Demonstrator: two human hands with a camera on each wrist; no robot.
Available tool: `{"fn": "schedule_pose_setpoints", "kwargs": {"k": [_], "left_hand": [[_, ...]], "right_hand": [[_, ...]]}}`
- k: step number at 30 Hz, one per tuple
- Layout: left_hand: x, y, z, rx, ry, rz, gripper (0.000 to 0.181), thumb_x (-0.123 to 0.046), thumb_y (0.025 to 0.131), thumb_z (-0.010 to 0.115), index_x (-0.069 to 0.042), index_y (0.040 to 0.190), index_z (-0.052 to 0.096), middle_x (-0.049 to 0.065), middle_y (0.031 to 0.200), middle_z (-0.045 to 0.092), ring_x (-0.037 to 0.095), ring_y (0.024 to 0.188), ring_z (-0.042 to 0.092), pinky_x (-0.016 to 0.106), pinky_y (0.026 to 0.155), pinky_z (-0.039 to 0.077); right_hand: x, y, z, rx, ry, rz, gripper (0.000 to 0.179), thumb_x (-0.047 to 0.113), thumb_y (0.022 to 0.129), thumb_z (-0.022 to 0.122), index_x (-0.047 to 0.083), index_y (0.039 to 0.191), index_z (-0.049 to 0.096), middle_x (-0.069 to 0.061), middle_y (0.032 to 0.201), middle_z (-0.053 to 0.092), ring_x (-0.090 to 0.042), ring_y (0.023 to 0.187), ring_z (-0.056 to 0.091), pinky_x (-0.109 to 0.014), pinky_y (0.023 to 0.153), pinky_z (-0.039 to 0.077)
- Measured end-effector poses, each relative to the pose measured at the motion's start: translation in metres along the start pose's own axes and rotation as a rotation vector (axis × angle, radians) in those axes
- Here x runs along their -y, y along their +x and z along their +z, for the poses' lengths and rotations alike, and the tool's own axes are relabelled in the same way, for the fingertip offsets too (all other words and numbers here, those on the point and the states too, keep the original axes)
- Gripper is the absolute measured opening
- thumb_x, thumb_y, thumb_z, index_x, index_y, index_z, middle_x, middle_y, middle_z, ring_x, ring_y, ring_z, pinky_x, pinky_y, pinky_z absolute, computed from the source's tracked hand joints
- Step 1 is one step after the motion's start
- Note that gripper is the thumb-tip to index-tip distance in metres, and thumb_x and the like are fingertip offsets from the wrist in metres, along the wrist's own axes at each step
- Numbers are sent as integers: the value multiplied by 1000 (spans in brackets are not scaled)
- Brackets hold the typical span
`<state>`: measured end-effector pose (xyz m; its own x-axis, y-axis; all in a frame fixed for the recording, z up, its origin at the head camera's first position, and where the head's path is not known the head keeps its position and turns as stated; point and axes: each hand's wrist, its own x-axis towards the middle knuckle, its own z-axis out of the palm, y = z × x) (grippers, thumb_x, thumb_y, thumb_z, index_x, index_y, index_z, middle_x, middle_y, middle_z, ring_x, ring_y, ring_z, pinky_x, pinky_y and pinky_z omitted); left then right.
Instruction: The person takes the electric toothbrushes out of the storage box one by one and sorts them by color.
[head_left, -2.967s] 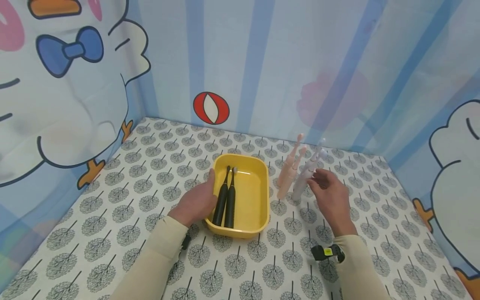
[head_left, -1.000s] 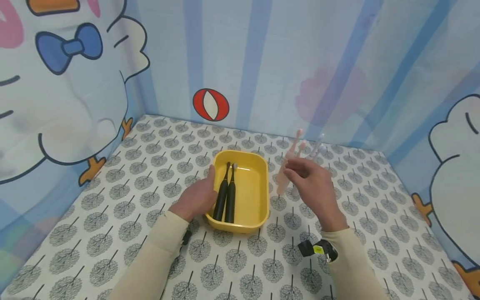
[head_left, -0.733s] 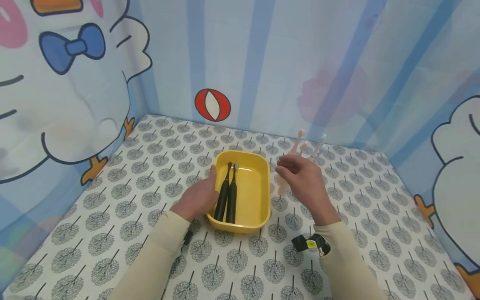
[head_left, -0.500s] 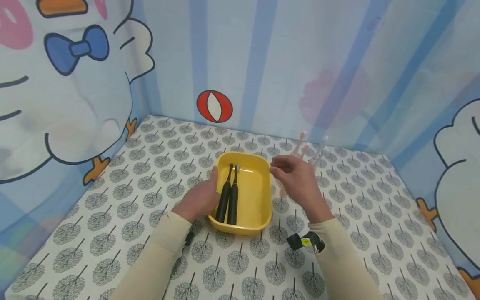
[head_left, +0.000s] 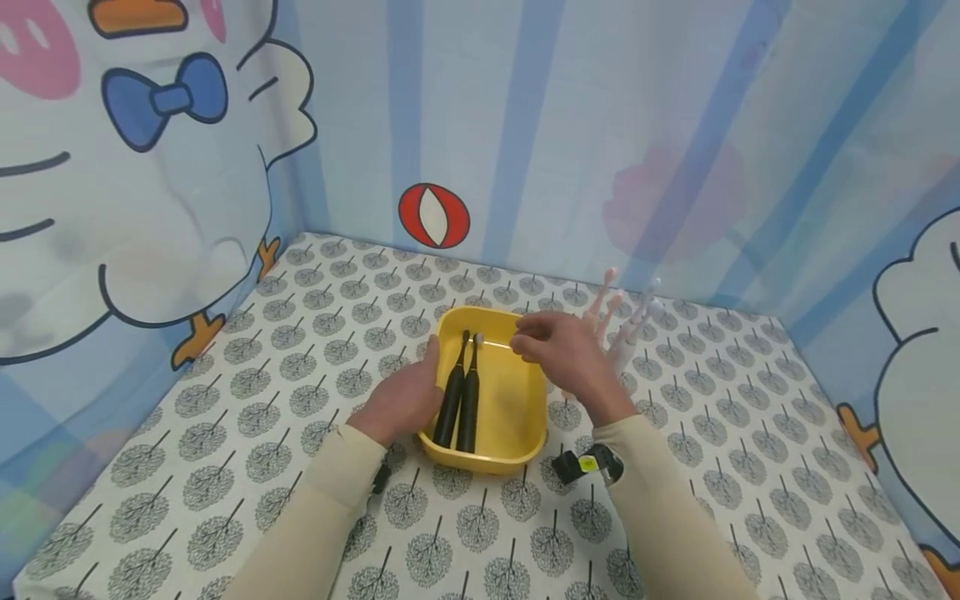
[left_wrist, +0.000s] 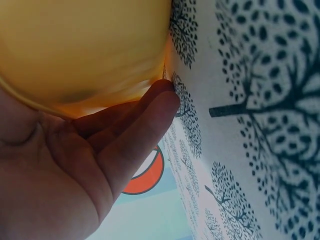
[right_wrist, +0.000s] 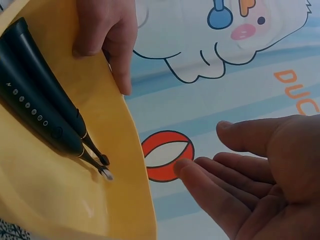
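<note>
A yellow plastic tub [head_left: 512, 421] stands on the cloth, with two black electric toothbrushes [head_left: 467, 410] lying side by side along its left part. My left hand [head_left: 400, 402] grips the tub's left wall, thumb inside the rim and fingers along the outside [left_wrist: 137, 132]. Over the tub's far right corner hovers my right hand [head_left: 562, 350]; the right wrist view shows its thumb and fingers [right_wrist: 205, 192] apart with nothing between them. Just beyond it lie two pink electric toothbrushes [head_left: 604, 302], partly hidden by that hand, and two pale white ones [head_left: 623, 346].
A tree-print cloth [head_left: 262, 458] covers the table. Cartoon-printed curtains [head_left: 465, 108] rise along the back and both sides. A black strap with a small device [head_left: 585, 463] sits at the right wrist.
My right hand has moved left, from beside the white toothbrushes across the pink ones to above the tub's right rim. The left hand keeps its hold, and the black toothbrushes lie as before.
</note>
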<state>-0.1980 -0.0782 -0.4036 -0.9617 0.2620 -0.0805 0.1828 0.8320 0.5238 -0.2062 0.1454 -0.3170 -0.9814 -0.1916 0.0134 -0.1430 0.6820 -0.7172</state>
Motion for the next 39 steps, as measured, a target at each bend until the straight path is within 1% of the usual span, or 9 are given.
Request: {"fn": "schedule_pose_setpoints", "kwargs": {"k": [5,12,18,21,25,27,30,36,39], "left_hand": [[0,-1,0,2,-8,-9,78,-14,97,45,-7,155,-7,9,90,60,17,59,54,31,57,46],[1,-1,1,0,-23,-24,78,-14,97,45,-8,155,-7,10,94,61,17,60,54,32,58,46],[0,1,3,6,-16,-15,78,-15,98,45,-8,156,-7,12,107,63,15,64,55,31,61,47],[0,0,3,5,-15,-11,78,-15,97,46,-8,156,-6,13,113,63,15,67,56,32,64,48],[1,0,1,4,-12,-9,80,-15,97,47,-8,156,-7,14,120,61,15,72,57,32,67,48],[1,1,0,2,-13,-8,80,-15,97,47,-8,155,-7,15,123,60,16,73,58,33,67,48],[1,1,0,1,-7,-4,80,-14,97,47,-7,155,-6,15,123,60,16,74,58,33,68,48],[2,1,0,9,-11,8,81,-14,96,47,-7,155,-8,13,110,63,15,67,56,32,63,48],[2,1,0,11,-20,5,81,-14,96,46,-8,155,-9,13,110,63,15,66,56,31,63,48]], "right_hand": [[2,9,9,48,-68,20,37,28,92,66,10,124,66,2,101,71,-13,85,68,-39,81,53],[0,20,18,121,-97,69,38,25,91,68,6,124,66,-1,97,71,-14,83,68,-38,81,53],[0,28,28,181,-69,84,18,18,90,68,1,95,74,-8,90,72,-16,80,67,-36,75,53],[0,31,35,203,-75,88,19,16,90,68,-1,83,73,-11,85,72,-19,78,68,-34,72,54],[2,36,44,224,-126,82,23,16,88,69,-2,74,72,-13,76,71,-22,74,70,-32,68,54],[3,38,47,234,-158,77,21,16,87,70,-1,75,74,-11,73,71,-22,71,70,-31,66,55],[3,39,52,255,-193,105,19,18,86,71,1,78,76,-7,72,71,-19,69,69,-30,65,55],[7,41,58,288,-282,183,26,23,86,72,0,75,72,-6,69,69,-17,64,65,-29,63,51],[8,42,61,293,-292,215,25,24,85,73,0,78,71,-7,71,69,-18,66,66,-28,63,51]]}}
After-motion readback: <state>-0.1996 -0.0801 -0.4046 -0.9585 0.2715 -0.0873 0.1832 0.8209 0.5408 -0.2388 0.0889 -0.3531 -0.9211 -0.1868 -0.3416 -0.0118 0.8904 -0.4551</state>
